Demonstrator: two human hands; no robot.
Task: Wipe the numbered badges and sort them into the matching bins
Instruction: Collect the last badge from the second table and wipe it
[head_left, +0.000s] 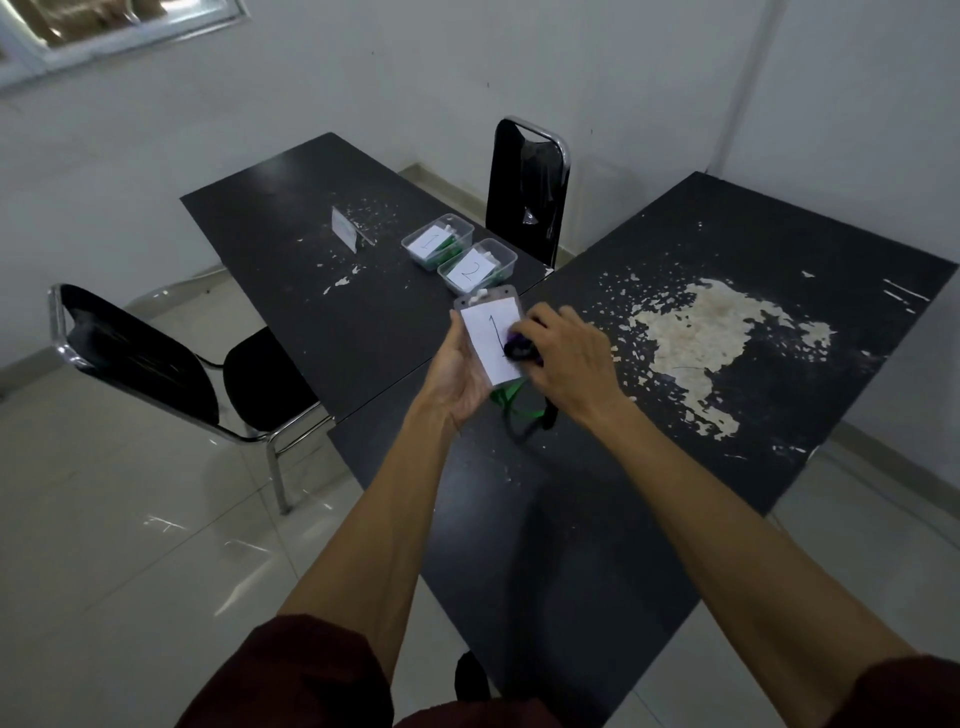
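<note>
Now the left hand (460, 366) grips a badge (485, 338) by its side and holds it up over the dark surface (291, 228). The badge is a clear sleeve with white paper inside, and a "1" is drawn on the paper. The right hand (571, 358) has its fingers curled round a dark cloth (519, 351) and presses it on the badge. The cloth and the right hand hide the lower right part of the paper. A green strap (511, 397) hangs down under the badge, between the two hands.

Two clear bins sit side by side on the surface, just past the badge. One bin (467, 236) has a paper marked "1". The nearer bin (511, 262) has a paper marked "2". Both have green straps and white bits inside. The top of the badge is close in front of the "2" bin.

A small white card (344, 228) stands up on the surface, left of the bins. A second surface (779, 249) is on the right, with a big worn, pale patch (711, 332). One black chair (527, 187) stands behind the bins. Another black chair (135, 353) stands at the left on the shiny floor (130, 519).
</note>
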